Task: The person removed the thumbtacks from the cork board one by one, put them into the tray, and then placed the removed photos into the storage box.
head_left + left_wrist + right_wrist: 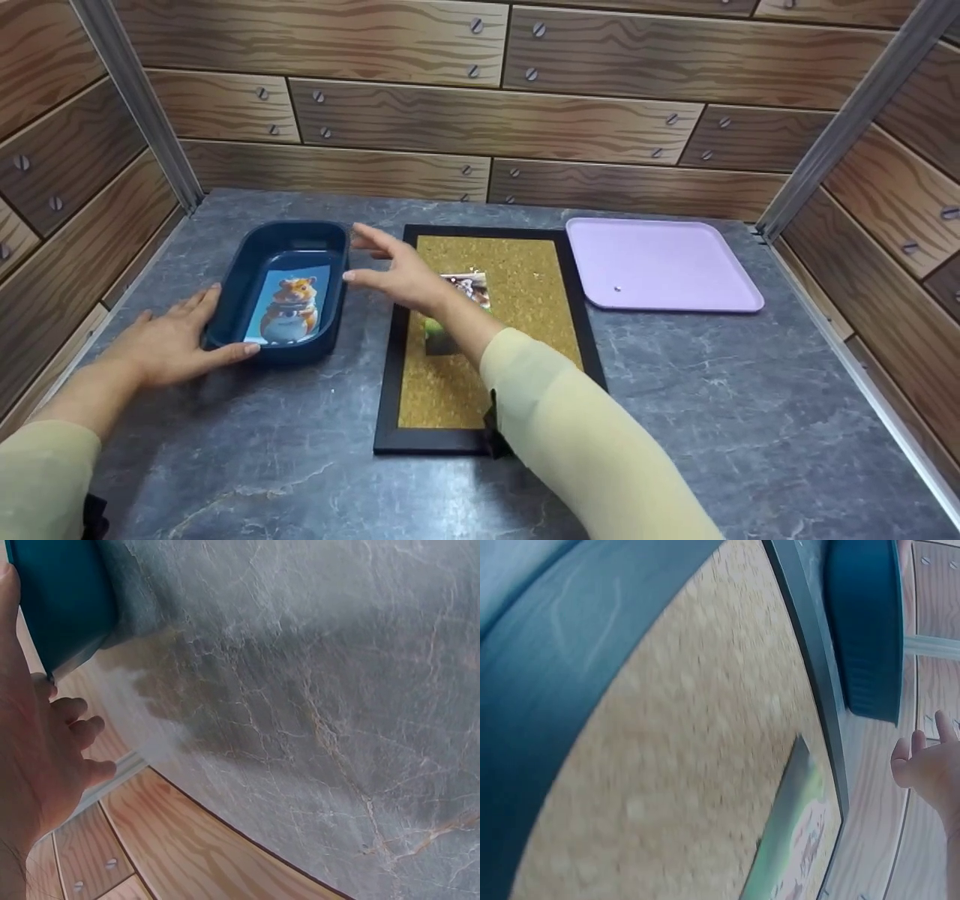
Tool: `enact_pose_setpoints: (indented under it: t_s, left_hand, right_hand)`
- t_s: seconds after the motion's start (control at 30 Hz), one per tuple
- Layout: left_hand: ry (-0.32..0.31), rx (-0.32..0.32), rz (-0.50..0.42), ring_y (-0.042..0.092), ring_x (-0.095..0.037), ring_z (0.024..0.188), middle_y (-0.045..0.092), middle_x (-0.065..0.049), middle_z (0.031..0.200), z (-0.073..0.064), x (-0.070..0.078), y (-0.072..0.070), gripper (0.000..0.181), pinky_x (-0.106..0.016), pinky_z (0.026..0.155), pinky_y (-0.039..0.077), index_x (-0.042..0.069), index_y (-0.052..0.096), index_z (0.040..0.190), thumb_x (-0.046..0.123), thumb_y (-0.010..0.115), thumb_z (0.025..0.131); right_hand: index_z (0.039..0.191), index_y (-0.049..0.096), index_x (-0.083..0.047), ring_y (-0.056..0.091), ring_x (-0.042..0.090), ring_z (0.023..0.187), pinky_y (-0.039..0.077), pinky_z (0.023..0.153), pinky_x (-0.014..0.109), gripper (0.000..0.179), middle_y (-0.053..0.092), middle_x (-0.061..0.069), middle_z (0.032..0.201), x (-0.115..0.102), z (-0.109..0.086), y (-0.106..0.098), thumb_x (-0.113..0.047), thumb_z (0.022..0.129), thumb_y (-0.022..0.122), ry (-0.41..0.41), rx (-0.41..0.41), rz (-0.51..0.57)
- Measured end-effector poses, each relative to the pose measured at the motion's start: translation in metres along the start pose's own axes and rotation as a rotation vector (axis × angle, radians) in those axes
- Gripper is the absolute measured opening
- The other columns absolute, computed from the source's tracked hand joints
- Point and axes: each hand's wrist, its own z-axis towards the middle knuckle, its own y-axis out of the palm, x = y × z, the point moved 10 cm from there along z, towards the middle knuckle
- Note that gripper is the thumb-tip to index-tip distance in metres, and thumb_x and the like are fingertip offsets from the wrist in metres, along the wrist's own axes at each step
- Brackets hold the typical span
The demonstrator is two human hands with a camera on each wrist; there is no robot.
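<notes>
A dark blue plastic basin [330,339] stands at the left of the table, with a picture card of a hamster in a jar [289,309] lying flat inside. My left hand [169,337] is at its left side, fingers fairly straight along the wall and thumb at the near rim. On the other side my right hand [397,270] reaches out with fingers extended and apart, fingertips close by the right rim, nothing held. Below the right forearm lies a black-framed corkboard [517,375] bearing a photo [442,337], partly hidden by the arm.
A lilac tray [667,262] lies at the back right, its corner against the corkboard frame; a tiny shiny piece [617,289] sits in it. Small clear pins [538,276] show on the cork. Wood-patterned panels [397,112] wall in the grey marbled table [720,420].
</notes>
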Motion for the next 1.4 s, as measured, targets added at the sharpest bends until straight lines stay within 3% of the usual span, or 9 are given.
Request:
enact_pose_setpoints:
  t_s: [0.3,0.5,0.67,0.8,1.03,1.2,1.4]
  left_hand:
    - [-0.001,-0.008,0.017,0.023,-0.063,0.148,0.018,-0.040,0.166,-0.001,0.002,-0.004,0.123,-0.084,0.112,0.015,-0.011,0.010,0.165,0.083,0.047,0.095]
    - [0.010,0.032,0.049,0.028,-0.063,0.147,0.023,-0.044,0.162,-0.001,0.003,-0.013,0.117,-0.083,0.112,0.019,-0.013,0.018,0.163,0.080,0.044,0.098]
    - [0.021,0.068,0.044,0.023,-0.061,0.150,0.021,-0.043,0.163,0.002,0.013,-0.022,0.116,-0.082,0.115,0.013,-0.009,0.017,0.165,0.082,0.042,0.098]
    - [0.080,0.125,0.065,0.022,-0.058,0.152,0.022,-0.039,0.166,0.005,0.040,-0.033,0.113,-0.078,0.118,0.010,-0.005,0.020,0.166,0.082,0.043,0.098]
    - [0.224,0.234,0.111,0.026,-0.048,0.156,0.026,-0.027,0.170,0.012,0.107,-0.045,0.106,-0.071,0.123,0.010,0.001,0.032,0.165,0.082,0.045,0.097]
    - [0.322,0.265,0.135,0.028,-0.044,0.156,0.028,-0.023,0.170,0.020,0.150,-0.040,0.104,-0.066,0.126,0.009,0.005,0.034,0.165,0.082,0.046,0.097]
    - [0.430,0.244,0.141,0.030,-0.040,0.156,0.029,-0.018,0.170,0.028,0.202,-0.022,0.099,-0.062,0.127,0.011,0.010,0.035,0.166,0.080,0.046,0.097]
  right_hand:
    - [0.166,0.036,-0.009,0.049,0.035,0.143,0.044,0.115,0.042,0.077,0.054,0.015,0.157,-0.004,-0.009,-0.039,-0.014,0.100,0.075,-0.030,0.052,0.019]
    - [0.165,0.035,-0.004,0.053,0.037,0.138,0.049,0.110,0.038,0.079,0.055,0.020,0.154,0.005,-0.017,-0.064,-0.009,0.098,0.075,-0.014,0.100,0.104]
    - [0.165,0.036,-0.008,0.053,0.036,0.138,0.050,0.110,0.038,0.080,0.057,0.019,0.152,0.015,-0.026,-0.084,-0.010,0.097,0.077,0.017,0.135,0.127]
    - [0.165,0.036,-0.006,0.054,0.036,0.138,0.049,0.111,0.037,0.078,0.058,0.021,0.150,0.023,-0.031,-0.100,-0.008,0.098,0.076,0.030,0.160,0.145]
    - [0.163,0.038,-0.001,0.054,0.040,0.139,0.049,0.112,0.040,0.072,0.060,0.025,0.147,0.036,-0.038,-0.122,-0.001,0.099,0.072,0.039,0.194,0.173]
    - [0.160,0.042,0.002,0.051,0.044,0.141,0.047,0.113,0.040,0.066,0.059,0.025,0.148,0.044,-0.041,-0.132,-0.003,0.100,0.071,0.043,0.193,0.146]
    - [0.154,0.049,0.005,0.052,0.043,0.140,0.048,0.112,0.038,0.059,0.060,0.026,0.147,0.054,-0.045,-0.146,-0.001,0.100,0.071,0.057,0.199,0.133]
